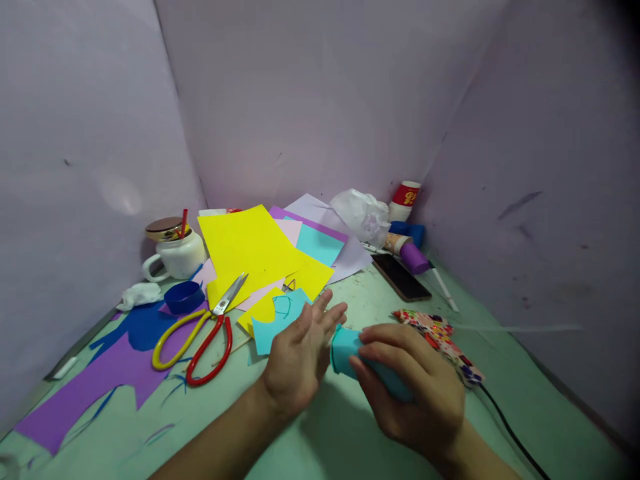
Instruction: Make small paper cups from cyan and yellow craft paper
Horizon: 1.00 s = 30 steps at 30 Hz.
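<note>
My right hand [420, 387] grips a light blue paper tube [347, 350], its rimmed end pointing left toward my other hand. Beside that end, my left hand [303, 353] is held up with the fingers stretched out and nothing in them. Just behind the left hand lies a cut piece of light blue paper [280, 327] with a drawn outline on it. To the left rest scissors [220, 313] with one yellow and one red handle, their blades apart. A glue gun [440, 340] covered in a colourful pattern lies past my right hand.
Yellow sheets [245, 247] and other coloured papers are piled at the back. A white mug [177, 257] stands at the left, near purple paper scraps [105, 387] and a blue ring [184, 297]. A phone [401, 277], a plastic bag [363, 215] and paper cups [405, 200] sit at the right.
</note>
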Tool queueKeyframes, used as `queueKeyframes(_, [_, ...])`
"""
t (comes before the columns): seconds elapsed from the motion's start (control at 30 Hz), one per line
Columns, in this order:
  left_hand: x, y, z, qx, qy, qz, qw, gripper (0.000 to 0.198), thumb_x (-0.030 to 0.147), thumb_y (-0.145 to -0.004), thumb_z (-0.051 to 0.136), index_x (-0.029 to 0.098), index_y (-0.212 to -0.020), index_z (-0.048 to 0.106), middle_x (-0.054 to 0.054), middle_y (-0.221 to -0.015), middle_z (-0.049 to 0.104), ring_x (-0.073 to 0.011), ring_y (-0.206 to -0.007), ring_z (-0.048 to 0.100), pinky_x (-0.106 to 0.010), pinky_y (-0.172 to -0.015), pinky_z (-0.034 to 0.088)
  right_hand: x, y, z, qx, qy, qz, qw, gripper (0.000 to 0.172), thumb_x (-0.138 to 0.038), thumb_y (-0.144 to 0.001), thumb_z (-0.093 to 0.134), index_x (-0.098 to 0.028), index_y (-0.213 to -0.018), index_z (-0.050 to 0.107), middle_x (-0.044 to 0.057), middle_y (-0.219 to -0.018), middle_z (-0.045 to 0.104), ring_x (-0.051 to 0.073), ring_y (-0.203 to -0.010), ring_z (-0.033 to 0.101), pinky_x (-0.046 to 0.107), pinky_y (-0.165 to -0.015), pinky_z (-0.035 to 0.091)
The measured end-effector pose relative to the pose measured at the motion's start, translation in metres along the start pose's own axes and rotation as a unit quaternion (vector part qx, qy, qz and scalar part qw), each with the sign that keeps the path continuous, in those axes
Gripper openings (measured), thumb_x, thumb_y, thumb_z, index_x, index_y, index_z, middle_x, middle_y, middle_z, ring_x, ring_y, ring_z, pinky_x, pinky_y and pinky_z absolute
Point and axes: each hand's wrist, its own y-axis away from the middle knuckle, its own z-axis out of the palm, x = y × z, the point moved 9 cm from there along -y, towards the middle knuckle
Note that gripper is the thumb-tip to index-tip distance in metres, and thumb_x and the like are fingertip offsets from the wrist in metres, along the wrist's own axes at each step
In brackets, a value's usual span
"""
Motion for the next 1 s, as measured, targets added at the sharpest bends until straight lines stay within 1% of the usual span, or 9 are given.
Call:
queueKeyframes(0.13, [-0.011, -0.002, 0.0, -0.001, 0.001, -0.079, 0.997, 0.062, 0.051, -0.093, 0.025, 0.011, -0.14, 0.03, -0.018, -0.129, 0.053, -0.0276, -0.129, 0.042, -0.041, -0.108, 0.026, -0.024, 0.005, 0.008, -0.052, -0.002, -0.148, 0.988, 0.006, -0.007, -0.077, 0.062, -0.012, -0.081, 0.063, 0.008, -0.079, 0.067, 0.018, -0.08, 0.063, 0.03, -0.074, 0.056])
queueKeyframes(0.2, [-0.018, 0.0, 0.002, -0.009, 0.002, -0.108, 0.994, 0.062, 0.051, -0.093, 0.024, 0.01, -0.139, 0.033, -0.019, -0.127, 0.055, -0.0274, -0.128, 0.044, -0.04, -0.108, 0.026, -0.034, 0.01, 0.015, -0.082, -0.011, -0.198, 0.977, 0.007, -0.009, -0.079, 0.059, -0.012, -0.08, 0.066, 0.007, -0.079, 0.069, 0.019, -0.081, 0.064, 0.031, -0.073, 0.057])
queueKeyframes(0.4, [-0.024, 0.003, 0.004, -0.027, 0.027, -0.095, 0.995, 0.056, 0.048, -0.094, 0.026, 0.013, -0.136, 0.038, -0.016, -0.127, 0.056, -0.0239, -0.127, 0.045, -0.035, -0.108, 0.026, -0.043, 0.012, 0.017, -0.067, -0.035, -0.246, 0.966, 0.019, -0.009, -0.082, 0.051, -0.012, -0.074, 0.067, 0.007, -0.074, 0.068, 0.02, -0.075, 0.063, 0.031, -0.064, 0.056])
queueKeyframes(0.5, [-0.028, 0.0, -0.003, -0.01, 0.044, -0.089, 0.995, 0.056, 0.045, -0.092, 0.036, 0.01, -0.135, 0.039, -0.018, -0.122, 0.059, -0.026, -0.117, 0.054, -0.038, -0.106, 0.03, -0.042, 0.006, 0.024, -0.114, -0.015, -0.244, 0.963, 0.014, -0.013, -0.083, 0.054, -0.016, -0.076, 0.066, 0.003, -0.071, 0.069, 0.018, -0.071, 0.064, 0.029, -0.063, 0.057])
queueKeyframes(0.6, [-0.028, -0.005, -0.013, 0.017, 0.056, -0.079, 0.995, 0.057, 0.043, -0.091, 0.041, 0.009, -0.136, 0.035, -0.016, -0.114, 0.061, -0.024, -0.105, 0.061, -0.038, -0.102, 0.035, -0.034, 0.001, 0.032, -0.17, 0.019, -0.225, 0.959, 0.021, -0.031, -0.09, 0.049, -0.017, -0.098, 0.063, 0.006, -0.092, 0.072, 0.021, -0.089, 0.065, 0.035, -0.08, 0.057])
queueKeyframes(0.7, [-0.022, -0.009, -0.018, 0.033, 0.068, -0.057, 0.996, 0.054, 0.038, -0.092, 0.039, 0.008, -0.136, 0.033, -0.013, -0.11, 0.063, -0.0202, -0.097, 0.064, -0.035, -0.098, 0.04, -0.02, -0.004, 0.03, -0.142, 0.045, -0.18, 0.972, 0.038, -0.039, -0.089, 0.047, -0.014, -0.117, 0.051, 0.014, -0.113, 0.064, 0.026, -0.113, 0.055, 0.047, -0.096, 0.048])
queueKeyframes(0.83, [-0.01, -0.01, -0.019, 0.049, 0.053, -0.015, 0.997, 0.053, 0.036, -0.09, 0.045, 0.011, -0.135, 0.037, -0.014, -0.11, 0.065, -0.0223, -0.087, 0.067, -0.039, -0.089, 0.047, 0.003, -0.005, 0.03, -0.097, 0.081, -0.059, 0.99, 0.058, -0.04, -0.077, 0.064, -0.011, -0.124, 0.045, 0.02, -0.12, 0.054, 0.032, -0.111, 0.053, 0.048, -0.086, 0.052])
queueKeyframes(0.93, [0.003, -0.009, -0.025, 0.077, 0.026, 0.048, 0.996, 0.048, 0.033, -0.088, 0.049, 0.014, -0.132, 0.042, -0.012, -0.116, 0.065, -0.0237, -0.097, 0.065, -0.039, -0.092, 0.046, 0.018, -0.002, 0.036, -0.111, 0.084, 0.065, 0.988, 0.05, -0.033, -0.079, 0.065, -0.015, -0.123, 0.047, 0.017, -0.116, 0.057, 0.03, -0.104, 0.057, 0.044, -0.079, 0.055])
queueKeyframes(1.0, [0.013, -0.007, -0.028, 0.088, 0.004, 0.103, 0.991, 0.044, 0.032, -0.089, 0.049, 0.016, -0.13, 0.045, -0.011, -0.12, 0.063, -0.0234, -0.109, 0.06, -0.037, -0.097, 0.042, 0.024, 0.003, 0.041, -0.127, 0.013, 0.15, 0.98, 0.049, -0.029, -0.081, 0.064, -0.02, -0.125, 0.045, 0.013, -0.115, 0.059, 0.026, -0.1, 0.06, 0.039, -0.077, 0.057])
